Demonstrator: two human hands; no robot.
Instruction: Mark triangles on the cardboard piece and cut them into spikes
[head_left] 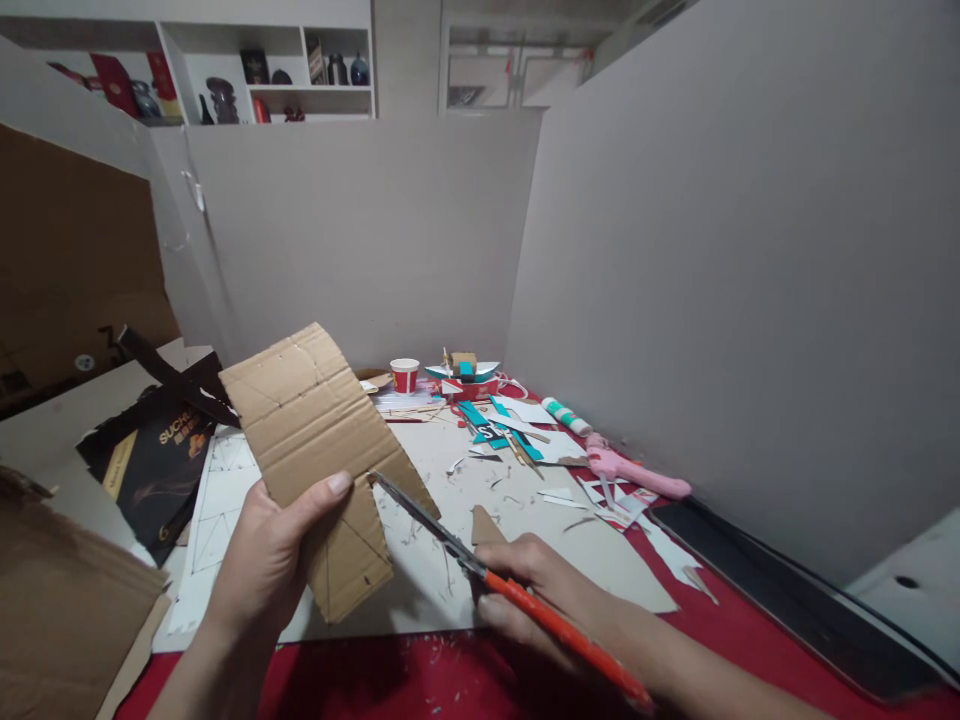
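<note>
My left hand (270,545) grips a piece of corrugated cardboard (315,430) by its lower part, thumb on the front face. Pencil lines are drawn on the cardboard, which is held tilted above the table. A slit runs into it from the lower right, leaving a flap on either side. In my right hand (525,590) is a pair of red-handled scissors (431,525), the blades pointing up and left. Their tips meet the cardboard at the inner end of the slit, near my left thumb. The fingers partly hide the scissor handles.
A pink glue gun (637,470) lies at the right near a white-and-green bottle (566,417). Paper scraps (517,430) cover the table's back right. A paper cup (405,375) stands at the back. Black packaging (150,460) and brown cardboard (67,590) crowd the left.
</note>
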